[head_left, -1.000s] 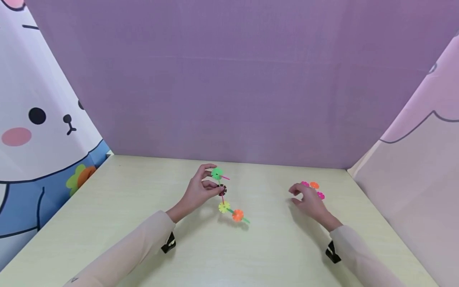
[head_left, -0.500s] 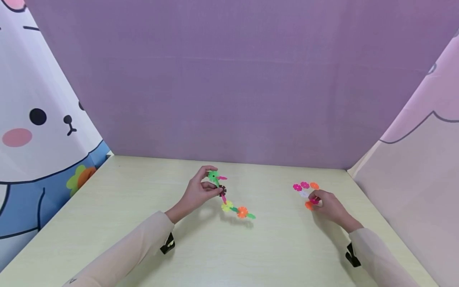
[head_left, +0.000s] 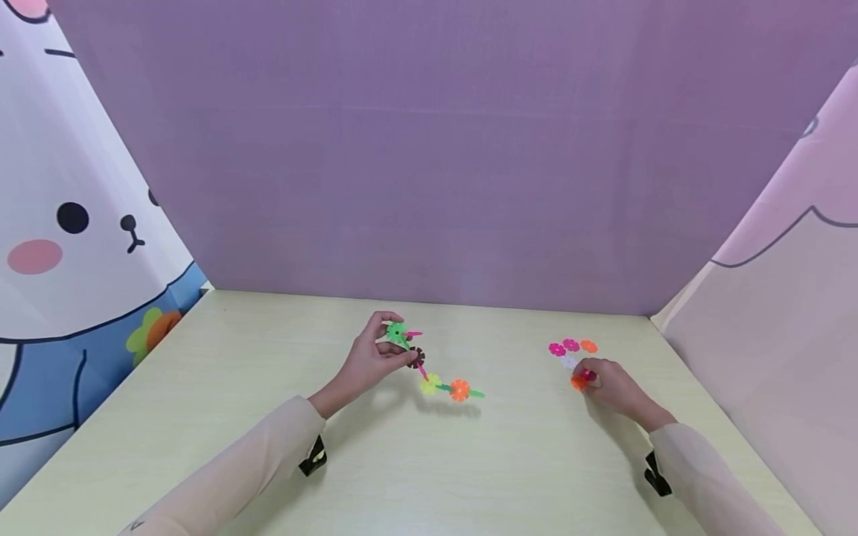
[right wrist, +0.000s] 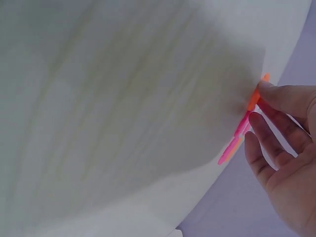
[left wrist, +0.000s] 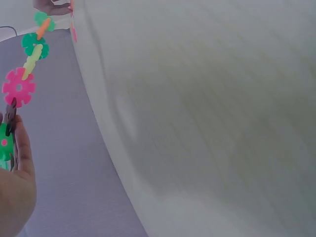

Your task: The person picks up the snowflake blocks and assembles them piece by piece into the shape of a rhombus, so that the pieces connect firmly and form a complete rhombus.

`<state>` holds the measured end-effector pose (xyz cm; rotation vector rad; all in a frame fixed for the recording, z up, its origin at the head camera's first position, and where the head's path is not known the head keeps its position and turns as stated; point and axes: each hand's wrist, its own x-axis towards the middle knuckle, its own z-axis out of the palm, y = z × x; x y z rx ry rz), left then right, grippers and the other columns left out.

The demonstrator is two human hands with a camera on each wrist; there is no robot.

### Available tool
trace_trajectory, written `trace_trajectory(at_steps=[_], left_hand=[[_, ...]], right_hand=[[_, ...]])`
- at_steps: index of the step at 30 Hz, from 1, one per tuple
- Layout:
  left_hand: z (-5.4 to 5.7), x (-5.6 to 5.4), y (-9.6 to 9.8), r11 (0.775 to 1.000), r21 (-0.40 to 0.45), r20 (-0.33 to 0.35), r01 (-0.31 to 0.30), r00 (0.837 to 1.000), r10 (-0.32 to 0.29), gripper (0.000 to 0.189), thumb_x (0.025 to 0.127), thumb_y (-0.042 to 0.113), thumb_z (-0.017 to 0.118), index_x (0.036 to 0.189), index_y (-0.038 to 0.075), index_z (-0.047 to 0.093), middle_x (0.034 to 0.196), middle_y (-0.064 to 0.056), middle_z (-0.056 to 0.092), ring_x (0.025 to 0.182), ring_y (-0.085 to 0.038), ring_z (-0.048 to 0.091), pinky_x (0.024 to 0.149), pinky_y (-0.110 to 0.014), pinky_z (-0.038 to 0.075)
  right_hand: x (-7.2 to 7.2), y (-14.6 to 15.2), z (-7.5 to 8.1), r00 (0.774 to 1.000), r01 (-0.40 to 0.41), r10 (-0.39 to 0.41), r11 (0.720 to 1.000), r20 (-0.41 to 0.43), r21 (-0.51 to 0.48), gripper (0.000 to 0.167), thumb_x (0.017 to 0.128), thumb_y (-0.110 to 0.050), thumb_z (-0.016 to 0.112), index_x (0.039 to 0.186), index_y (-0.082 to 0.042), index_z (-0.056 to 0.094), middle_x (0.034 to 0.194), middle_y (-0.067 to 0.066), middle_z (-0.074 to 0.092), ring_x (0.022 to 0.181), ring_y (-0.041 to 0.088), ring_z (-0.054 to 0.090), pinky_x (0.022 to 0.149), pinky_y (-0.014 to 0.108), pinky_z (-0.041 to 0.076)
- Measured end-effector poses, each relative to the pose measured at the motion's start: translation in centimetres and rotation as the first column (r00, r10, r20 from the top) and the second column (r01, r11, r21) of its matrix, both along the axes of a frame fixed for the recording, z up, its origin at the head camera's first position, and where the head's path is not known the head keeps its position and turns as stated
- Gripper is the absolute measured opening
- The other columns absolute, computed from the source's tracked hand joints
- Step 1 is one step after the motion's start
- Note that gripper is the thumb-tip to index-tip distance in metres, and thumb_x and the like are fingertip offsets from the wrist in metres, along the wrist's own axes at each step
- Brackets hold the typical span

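Observation:
My left hand (head_left: 372, 357) grips a chain of interlocking snowflake discs above the table. Its thumb and fingers pinch the dark brown disc (head_left: 415, 357), beside the green disc (head_left: 397, 333). From there the chain runs right through pink, a yellow disc (head_left: 431, 384), teal, and an orange disc (head_left: 459, 390) to a light green end. In the left wrist view the pink disc (left wrist: 19, 87) shows face-on. My right hand (head_left: 613, 387) is at the loose discs, thumb touching an orange disc (right wrist: 254, 98) and fingertips near a pink disc (head_left: 588, 374). Whether it pinches one is hidden.
Two pink discs (head_left: 563, 347), an orange disc (head_left: 589, 347) and a pale disc (head_left: 569, 362) lie beyond my right fingers on the wooden table (head_left: 429, 476). A purple cloth wall (head_left: 429, 164) stands behind, with printed cartoon panels (head_left: 80, 298) at the sides.
My right hand has moved right and toward me over the loose discs, uncovering several, then stayed there. The chain's free end has swung right and up while my left hand keeps its grip.

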<state>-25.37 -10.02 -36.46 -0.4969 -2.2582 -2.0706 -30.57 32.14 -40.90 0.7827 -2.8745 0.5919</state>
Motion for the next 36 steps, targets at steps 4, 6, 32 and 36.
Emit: trace_trajectory(at_steps=[4,6,32,36], left_hand=[[-0.1,0.0,0.0,1.000,-0.001,0.005,-0.005,1.000,0.005,0.052,0.078,-0.004,0.067,0.120,0.006,0.037,0.099,-0.014,0.056,0.080,-0.024,0.066,0.070,-0.027,0.055],[-0.2,0.0,-0.1,1.000,-0.010,0.005,-0.010,1.000,0.010,0.051,0.079,-0.003,0.067,0.120,0.007,0.038,0.099,-0.013,0.056,0.080,-0.023,0.066,0.069,-0.026,0.054],[-0.5,0.1,-0.2,1.000,-0.010,-0.013,0.014,1.000,-0.014,0.048,0.079,-0.002,0.066,0.120,0.007,0.044,0.103,-0.014,0.055,0.082,-0.031,0.067,0.072,-0.035,0.055],[-0.5,0.1,-0.1,1.000,-0.002,-0.011,0.017,1.000,-0.017,0.047,0.079,-0.003,0.066,0.120,0.007,0.044,0.104,-0.014,0.054,0.082,-0.031,0.067,0.073,-0.035,0.055]], right_hand=[[-0.1,-0.2,0.1,1.000,0.003,-0.003,1.000,-0.004,0.002,0.022,0.067,0.012,0.070,0.085,0.001,0.062,0.082,0.010,0.063,0.074,0.022,0.057,0.066,0.035,0.052],[-0.1,-0.2,0.2,1.000,0.013,-0.012,1.000,-0.021,0.013,0.023,0.065,0.013,0.070,0.083,0.001,0.063,0.080,0.008,0.061,0.072,0.020,0.056,0.065,0.033,0.051],[-0.2,-4.2,1.9,0.998,-0.049,0.064,0.925,0.026,-0.377,0.013,0.075,0.009,0.066,0.088,0.005,0.064,0.084,0.019,0.065,0.070,0.011,0.061,0.059,0.024,0.051],[0.8,-6.7,3.1,0.986,0.037,0.040,0.897,0.164,-0.441,0.017,0.080,0.003,0.064,0.097,0.005,0.062,0.088,0.021,0.064,0.075,0.026,0.061,0.057,0.027,0.051]])
